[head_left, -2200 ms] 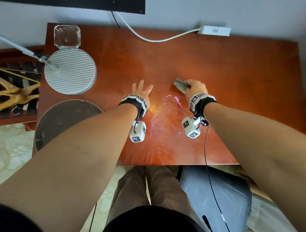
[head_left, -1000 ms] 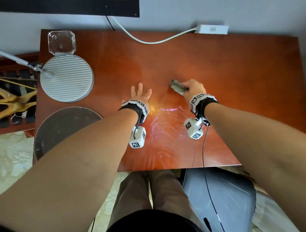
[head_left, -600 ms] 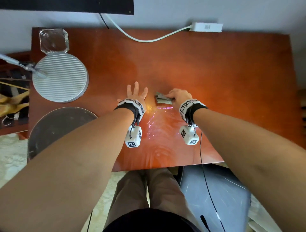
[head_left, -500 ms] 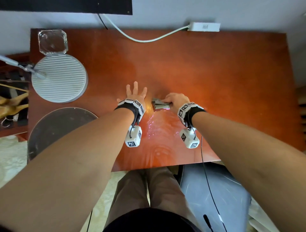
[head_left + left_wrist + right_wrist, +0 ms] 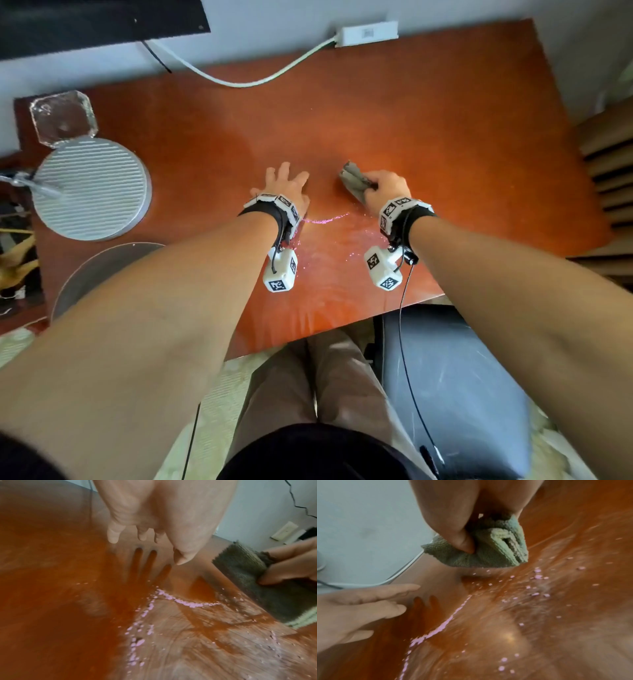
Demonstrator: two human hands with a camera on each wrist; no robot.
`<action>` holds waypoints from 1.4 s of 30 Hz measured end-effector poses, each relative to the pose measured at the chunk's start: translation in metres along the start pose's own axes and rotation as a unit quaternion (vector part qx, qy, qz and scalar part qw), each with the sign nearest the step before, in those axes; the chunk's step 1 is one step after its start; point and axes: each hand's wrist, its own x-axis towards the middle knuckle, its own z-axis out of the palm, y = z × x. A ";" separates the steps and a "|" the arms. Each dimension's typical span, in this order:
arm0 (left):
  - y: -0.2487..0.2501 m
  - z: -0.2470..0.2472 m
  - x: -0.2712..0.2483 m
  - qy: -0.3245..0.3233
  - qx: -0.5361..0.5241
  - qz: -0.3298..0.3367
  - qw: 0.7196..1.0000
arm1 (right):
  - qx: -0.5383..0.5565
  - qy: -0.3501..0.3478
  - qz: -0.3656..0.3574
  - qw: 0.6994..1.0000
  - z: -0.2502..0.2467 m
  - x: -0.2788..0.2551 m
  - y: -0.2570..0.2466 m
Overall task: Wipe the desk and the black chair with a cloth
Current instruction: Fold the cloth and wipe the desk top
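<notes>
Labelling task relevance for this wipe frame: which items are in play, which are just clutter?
In play: cloth, gripped by right hand; desk; black chair; left hand flat on desk.

Clutter: round ribbed lamp head, glass dish, white cable, power adapter.

Since half a second ago the right hand (image 5: 385, 186) carries the folded cloth (image 5: 354, 181) away from the left hand (image 5: 286, 186), opening a wider strip of bare desk (image 5: 445, 137) between them. The cloth now lies farther from the left hand's fingertips, angled toward the far edge. A line of pink glints (image 5: 327, 219) now stretches from the left hand's wrist toward the right.
</notes>
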 end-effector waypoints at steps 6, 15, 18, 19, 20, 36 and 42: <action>0.038 0.002 0.010 -0.010 0.025 0.044 0.999 | 0.051 0.077 0.121 0.988 -0.019 -0.012 0.056; 0.052 0.022 0.031 -0.091 0.030 0.028 0.995 | 0.036 0.073 0.218 0.973 -0.025 -0.009 0.095; 0.053 0.022 0.030 -0.104 0.032 0.025 0.994 | 0.026 0.055 0.232 0.971 -0.022 -0.007 0.095; 0.054 0.021 0.029 -0.109 0.034 0.023 0.993 | 0.024 0.053 0.224 0.973 -0.022 -0.006 0.095; 0.054 0.020 0.028 -0.114 0.037 0.023 0.993 | 0.020 0.052 0.212 0.976 -0.022 -0.007 0.095; 0.058 0.015 0.031 -0.147 0.079 0.008 0.986 | -0.123 -0.091 -0.030 0.988 0.005 0.005 0.060; 0.059 0.008 0.030 -0.165 0.074 0.014 0.983 | -0.053 -0.067 0.019 0.996 -0.005 0.013 0.057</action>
